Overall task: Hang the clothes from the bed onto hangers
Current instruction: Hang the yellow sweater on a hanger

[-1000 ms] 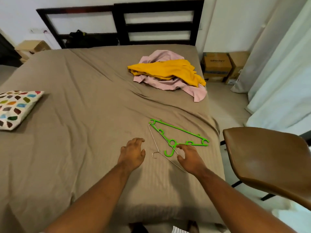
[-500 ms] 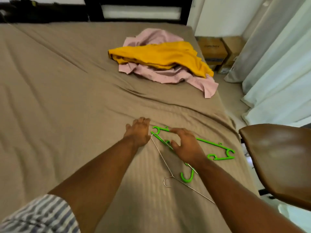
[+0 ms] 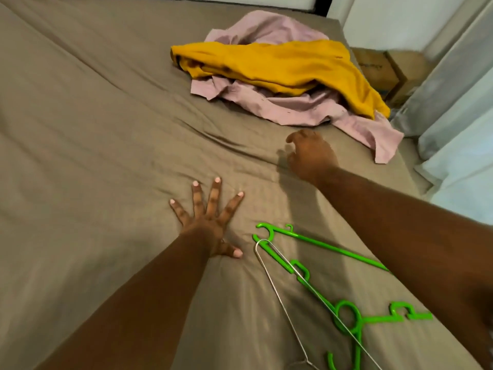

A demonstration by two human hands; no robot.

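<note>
A yellow garment (image 3: pixel 280 65) lies crumpled on top of a pink garment (image 3: pixel 301 108) at the far right of the bed (image 3: pixel 93 116). My right hand (image 3: pixel 310 154) hovers just short of the pink cloth, fingers loosely curled, holding nothing. My left hand (image 3: pixel 209 218) presses flat on the sheet with fingers spread. A green plastic hanger (image 3: pixel 298 265) and a thin wire hanger (image 3: pixel 280 295) lie tangled together on the sheet near me, right of my left hand and under my right forearm.
Cardboard boxes (image 3: pixel 378 70) stand on the floor beyond the bed's right edge. Pale curtains (image 3: pixel 458 108) hang along the right side. The dark headboard shows as a strip at the top.
My right hand has left the hangers and reached forward toward the clothes. My left hand has spread flat on the sheet. The view has moved closer to the pile.
</note>
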